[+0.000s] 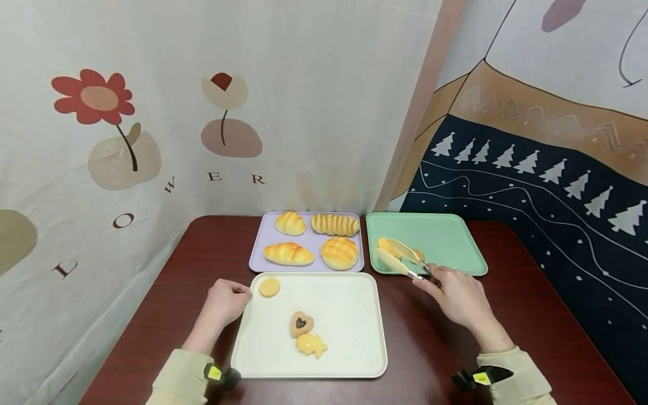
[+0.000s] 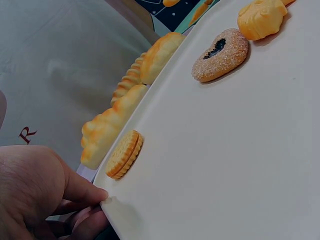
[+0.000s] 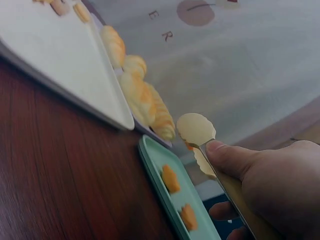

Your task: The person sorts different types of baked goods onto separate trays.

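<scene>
My left hand [image 1: 229, 302] pinches the far left corner of the white tray [image 1: 349, 315]. Beside those fingers lies a round sandwich biscuit [image 2: 124, 155]. A heart-shaped cookie [image 1: 301, 324] with a dark centre and a yellow fish-shaped cookie [image 1: 311, 345] sit close together near the tray's middle. My right hand [image 1: 458, 295] grips a pair of tongs [image 1: 405, 256] with cream-coloured heads, above the green tray [image 1: 435, 233]. Two small orange-yellow cookies [image 3: 170, 178] show on that tray. Between the tong heads an orange bit [image 3: 189, 146] peeks out, mostly hidden.
Behind the white tray, a lilac tray [image 1: 314, 264] carries several breads, among them a round bun [image 1: 340, 253] and a ridged roll [image 1: 334, 224]. All trays stand on a dark red-brown table [image 1: 420, 349]. Printed curtains [image 1: 324, 112] hang right behind the table.
</scene>
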The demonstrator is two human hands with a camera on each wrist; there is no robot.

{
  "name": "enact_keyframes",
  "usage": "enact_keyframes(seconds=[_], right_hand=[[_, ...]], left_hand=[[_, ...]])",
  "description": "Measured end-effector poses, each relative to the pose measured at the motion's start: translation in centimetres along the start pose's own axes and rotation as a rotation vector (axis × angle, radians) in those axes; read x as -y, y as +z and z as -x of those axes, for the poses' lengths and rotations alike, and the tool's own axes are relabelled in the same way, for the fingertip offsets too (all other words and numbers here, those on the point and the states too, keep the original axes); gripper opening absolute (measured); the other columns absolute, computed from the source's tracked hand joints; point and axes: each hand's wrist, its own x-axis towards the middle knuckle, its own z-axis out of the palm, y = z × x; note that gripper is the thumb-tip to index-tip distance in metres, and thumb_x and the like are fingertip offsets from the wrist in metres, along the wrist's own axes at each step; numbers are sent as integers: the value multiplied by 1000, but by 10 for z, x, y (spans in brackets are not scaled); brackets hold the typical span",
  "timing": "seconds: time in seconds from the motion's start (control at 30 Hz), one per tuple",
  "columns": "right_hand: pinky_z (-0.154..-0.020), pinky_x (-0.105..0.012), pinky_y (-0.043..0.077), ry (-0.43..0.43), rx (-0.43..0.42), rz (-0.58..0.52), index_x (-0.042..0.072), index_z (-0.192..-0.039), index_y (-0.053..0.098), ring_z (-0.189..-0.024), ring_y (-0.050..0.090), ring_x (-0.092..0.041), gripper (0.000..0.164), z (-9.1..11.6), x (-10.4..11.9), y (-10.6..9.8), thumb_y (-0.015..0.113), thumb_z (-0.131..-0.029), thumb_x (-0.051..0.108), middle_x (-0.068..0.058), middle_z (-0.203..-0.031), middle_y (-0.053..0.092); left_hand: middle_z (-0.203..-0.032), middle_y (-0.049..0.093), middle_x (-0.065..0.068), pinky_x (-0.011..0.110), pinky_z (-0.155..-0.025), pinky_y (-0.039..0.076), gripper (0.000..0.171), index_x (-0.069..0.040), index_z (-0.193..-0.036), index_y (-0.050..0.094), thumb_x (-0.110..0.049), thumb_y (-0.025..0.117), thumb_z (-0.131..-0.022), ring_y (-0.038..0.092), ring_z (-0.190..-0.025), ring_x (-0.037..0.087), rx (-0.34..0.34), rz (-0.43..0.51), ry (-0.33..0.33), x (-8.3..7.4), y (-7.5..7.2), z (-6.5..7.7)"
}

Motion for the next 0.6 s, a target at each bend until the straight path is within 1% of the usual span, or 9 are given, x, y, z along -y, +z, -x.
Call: enact_keyframes(seconds=[0.07,0.13,0.17,0.23,0.3,0.37,0.47,0.53,0.6], right_hand=[[-57,-47,49,5,-5,6,4,-129,73,-82,65,-29,60,1,-6,-2,63,-102,57,-10,-98,73],[-60,-52,52,10,-17,13,3,-135,71,-90,69,-34,63,3,-12,-4,63,-102,57,-15,-112,75],[-59,-51,52,16,-15,13,4,-131,73,-87,68,-34,60,4,-15,-5,63,-103,57,-14,-107,75],[-55,-47,48,27,-18,20,9,-118,76,-77,65,-30,52,5,-20,-6,62,-103,57,-10,-92,71],[-52,-42,44,45,-9,20,8,-118,75,-69,58,-25,54,7,-25,-8,62,-103,58,-6,-85,67],[-52,-38,40,62,2,23,7,-120,75,-65,52,-21,57,8,-30,-9,61,-103,59,-8,-85,66],[-53,-42,45,84,15,28,-2,-139,66,-69,58,-24,72,9,-36,-11,59,-103,60,-21,-111,72],[-55,-47,48,92,15,31,-2,-139,66,-73,63,-29,72,11,-41,-12,59,-103,60,-26,-122,70],[-57,-51,50,102,19,31,-1,-139,66,-77,66,-34,71,12,-45,-12,59,-103,60,-28,-123,70]], left_hand=[[-101,75,19,45,-75,57,19,4,-102,80,-11,71,-94,68,-92,31,1,3,-3,0,0,0],[-101,75,19,45,-75,57,19,4,-102,80,-11,70,-95,68,-92,31,2,6,-6,0,0,0],[-101,75,19,45,-75,57,19,4,-102,80,-11,70,-95,68,-93,31,2,6,-6,0,1,0],[-101,75,19,45,-76,57,19,4,-102,80,-11,70,-95,68,-92,31,1,7,-4,-1,1,0],[-101,75,19,46,-76,57,19,4,-102,80,-11,70,-95,68,-92,31,1,7,-2,-1,1,0],[-102,75,19,46,-77,57,19,4,-102,80,-11,70,-95,68,-92,31,0,6,-1,-1,1,0],[-102,75,20,46,-76,57,19,4,-102,80,-11,70,-94,68,-93,32,-1,3,-1,0,1,1],[-102,75,20,45,-76,57,19,4,-102,80,-11,70,-95,68,-93,32,0,4,-2,0,0,1],[-102,75,20,45,-75,57,19,4,-102,80,-11,70,-95,68,-93,32,1,6,-5,0,0,0]])
